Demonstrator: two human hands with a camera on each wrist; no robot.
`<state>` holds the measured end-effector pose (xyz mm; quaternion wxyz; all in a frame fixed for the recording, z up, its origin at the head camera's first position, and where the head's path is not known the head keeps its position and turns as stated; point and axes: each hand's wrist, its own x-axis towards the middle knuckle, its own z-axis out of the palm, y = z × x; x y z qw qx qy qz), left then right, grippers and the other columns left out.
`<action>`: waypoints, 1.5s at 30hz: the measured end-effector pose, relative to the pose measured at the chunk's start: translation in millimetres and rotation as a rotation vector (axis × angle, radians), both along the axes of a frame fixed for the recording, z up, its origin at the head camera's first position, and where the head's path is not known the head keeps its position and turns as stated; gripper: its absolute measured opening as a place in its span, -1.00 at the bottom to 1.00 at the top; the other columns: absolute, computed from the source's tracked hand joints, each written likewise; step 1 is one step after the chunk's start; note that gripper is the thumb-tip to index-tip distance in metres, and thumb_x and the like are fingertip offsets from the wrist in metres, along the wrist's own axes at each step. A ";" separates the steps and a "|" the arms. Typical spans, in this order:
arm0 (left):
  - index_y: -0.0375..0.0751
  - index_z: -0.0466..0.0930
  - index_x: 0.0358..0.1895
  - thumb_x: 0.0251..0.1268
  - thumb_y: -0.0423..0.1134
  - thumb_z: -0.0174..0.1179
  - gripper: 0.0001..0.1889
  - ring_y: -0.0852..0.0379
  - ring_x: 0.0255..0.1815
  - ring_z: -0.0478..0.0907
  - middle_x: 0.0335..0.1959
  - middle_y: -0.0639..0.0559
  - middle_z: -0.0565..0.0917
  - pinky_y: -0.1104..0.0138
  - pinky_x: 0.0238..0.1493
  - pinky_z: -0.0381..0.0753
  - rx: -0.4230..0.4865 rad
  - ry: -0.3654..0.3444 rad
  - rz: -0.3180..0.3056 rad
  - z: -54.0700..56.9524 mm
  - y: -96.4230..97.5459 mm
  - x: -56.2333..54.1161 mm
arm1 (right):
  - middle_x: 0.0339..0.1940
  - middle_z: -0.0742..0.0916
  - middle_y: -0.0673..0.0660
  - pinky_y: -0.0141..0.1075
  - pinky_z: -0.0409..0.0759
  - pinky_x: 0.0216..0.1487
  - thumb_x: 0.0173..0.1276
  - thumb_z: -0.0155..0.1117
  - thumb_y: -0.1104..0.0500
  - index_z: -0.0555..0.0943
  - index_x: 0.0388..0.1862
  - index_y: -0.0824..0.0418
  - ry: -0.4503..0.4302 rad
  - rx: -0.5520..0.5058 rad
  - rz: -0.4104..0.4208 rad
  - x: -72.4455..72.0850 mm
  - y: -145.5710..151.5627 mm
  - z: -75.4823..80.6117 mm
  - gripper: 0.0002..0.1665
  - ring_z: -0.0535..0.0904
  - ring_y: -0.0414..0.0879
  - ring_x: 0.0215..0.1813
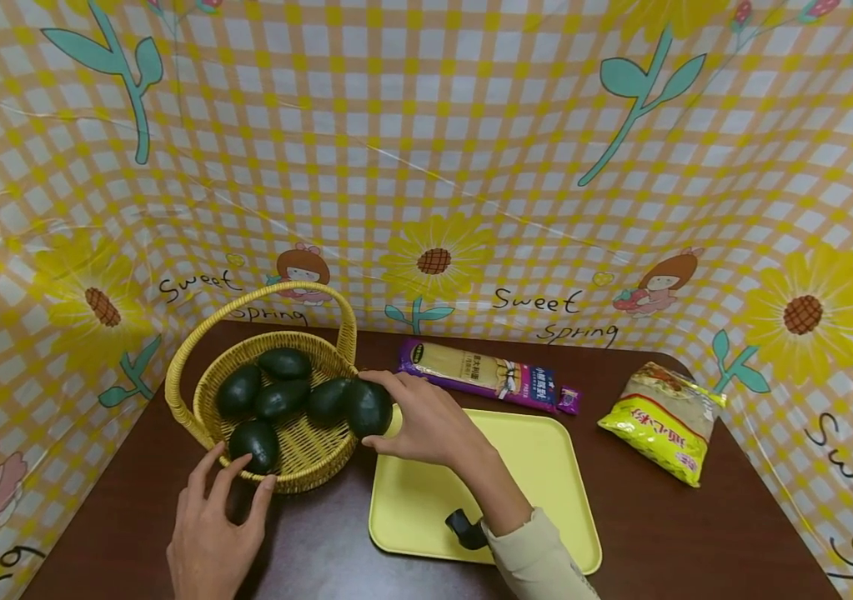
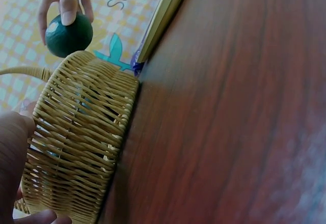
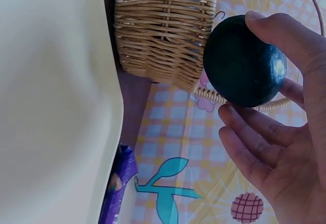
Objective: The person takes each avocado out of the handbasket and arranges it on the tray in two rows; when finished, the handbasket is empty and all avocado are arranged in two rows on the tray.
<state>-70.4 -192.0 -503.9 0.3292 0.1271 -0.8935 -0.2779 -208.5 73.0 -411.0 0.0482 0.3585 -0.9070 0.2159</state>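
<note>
In the head view, my right hand (image 1: pixel 426 417) holds a dark green avocado (image 1: pixel 369 408) between thumb and fingers, at the right rim of the yellow wicker basket (image 1: pixel 317 475). The right wrist view shows the held avocado (image 3: pixel 244 61) raised beside the basket wall. Several more avocados, one of them the near avocado (image 1: pixel 254 446), lie inside the basket. My left hand (image 1: pixel 216 525) rests its spread fingertips on the basket's near rim, one finger overlapping the near avocado. In the left wrist view, part of this hand (image 2: pixel 12 152) appears against the basket's side.
A pale yellow tray (image 1: pixel 546 467) lies right of the basket, under my right forearm. Behind it is a purple pasta packet (image 1: pixel 471 372). A yellow-and-clear food bag (image 1: pixel 662 421) sits at the right. A checked, flowered cloth (image 1: pixel 426 167) hangs behind the dark brown table (image 1: pixel 321 550).
</note>
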 end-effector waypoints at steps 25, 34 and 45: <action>-0.15 0.81 0.12 0.24 -0.05 0.61 -0.56 -0.33 -0.02 0.61 0.45 -0.17 0.56 -0.27 -0.48 0.59 0.008 0.008 0.005 -1.5 -0.2 0.0 | 0.21 0.74 0.20 -0.07 0.74 -0.06 0.20 0.72 -0.17 0.49 0.58 -0.07 -0.082 -0.008 -0.106 4.2 26.8 -23.1 0.00 0.74 0.05 0.03; -0.14 0.81 0.12 0.25 -0.05 0.61 -0.57 -0.35 0.00 0.62 0.45 -0.17 0.55 -0.29 -0.44 0.61 0.008 -0.002 0.007 -1.9 0.3 -0.2 | 0.09 0.76 0.19 -0.17 0.70 -0.21 0.19 0.73 -0.14 0.50 0.55 -0.04 -0.101 0.014 -0.121 2.4 31.8 -35.5 -0.02 0.71 -0.08 -0.19; -0.13 0.81 0.12 0.24 -0.05 0.61 -0.57 -0.34 0.01 0.63 0.46 -0.16 0.55 -0.31 -0.39 0.62 0.014 -0.001 0.002 -1.8 0.0 -0.6 | 0.01 0.77 0.18 -0.12 0.72 -0.21 0.17 0.74 -0.15 0.50 0.54 0.00 -0.111 0.055 -0.145 0.7 32.0 -44.8 -0.01 0.72 -0.03 -0.17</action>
